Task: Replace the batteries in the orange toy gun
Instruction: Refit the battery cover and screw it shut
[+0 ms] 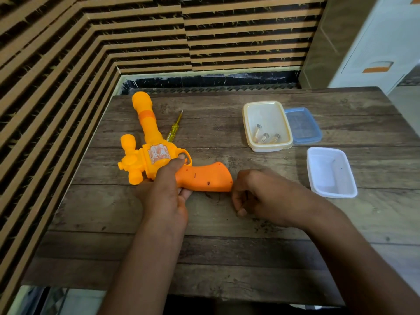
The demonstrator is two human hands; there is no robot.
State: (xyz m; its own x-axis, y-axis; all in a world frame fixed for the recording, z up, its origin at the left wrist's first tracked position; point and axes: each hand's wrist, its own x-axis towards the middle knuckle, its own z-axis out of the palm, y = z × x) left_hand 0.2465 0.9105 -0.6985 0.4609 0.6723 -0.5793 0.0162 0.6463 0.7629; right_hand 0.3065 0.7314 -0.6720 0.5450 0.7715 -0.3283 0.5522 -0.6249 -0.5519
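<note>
The orange toy gun lies flat on its side on the wooden table, left of centre. Its barrel points away toward the striped wall, and its darker orange grip extends to the right.

The left hand grasps the gun where the grip meets the body. The thumb lies across the top by the trigger guard and the fingers are wrapped beneath.

The right hand rests on the table just beside the butt end of the grip, its fingers curled inward. Whether they pinch anything cannot be told from this view, nor whether they touch the butt.

A yellow-handled screwdriver lies on the table just right of the barrel, its tip pointing away from the person.

Further right, toward the far edge, stands a cream container with three batteries lying in it. A blue lid lies flat against its right side. A white container stands nearer the person, beyond the right hand, apart from the other two.
</note>
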